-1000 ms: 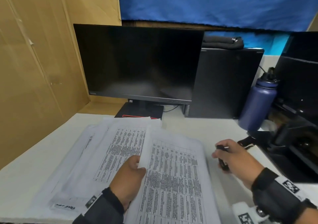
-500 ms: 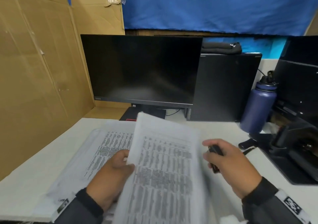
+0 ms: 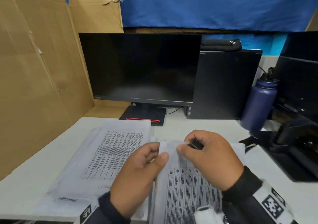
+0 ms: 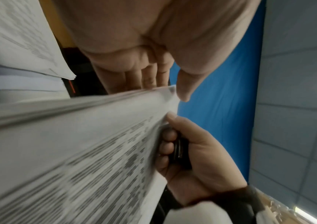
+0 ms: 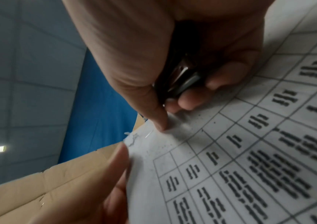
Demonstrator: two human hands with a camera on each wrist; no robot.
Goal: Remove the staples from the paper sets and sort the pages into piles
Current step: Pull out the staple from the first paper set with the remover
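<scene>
Left hand [image 3: 137, 175]: white stapled printed-table paper set [image 3: 185, 186] was pinched at its corner.
Right hand [image 3: 209, 158]: small black metal-jawed staple remover [image 3: 196, 145] was gripped, thumb pressed near thin silver staple [image 5: 149, 134].
Risk: frayed corner could be torn further if yanked.

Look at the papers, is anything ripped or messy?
Yes. The top corner of the paper set that both hands hold is frayed and torn, right beside the staple. The left hand pinches that corner while the right hand holds a staple remover.

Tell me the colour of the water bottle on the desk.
Dark navy blue water bottle with a black lid, clearest in the head view.
</scene>
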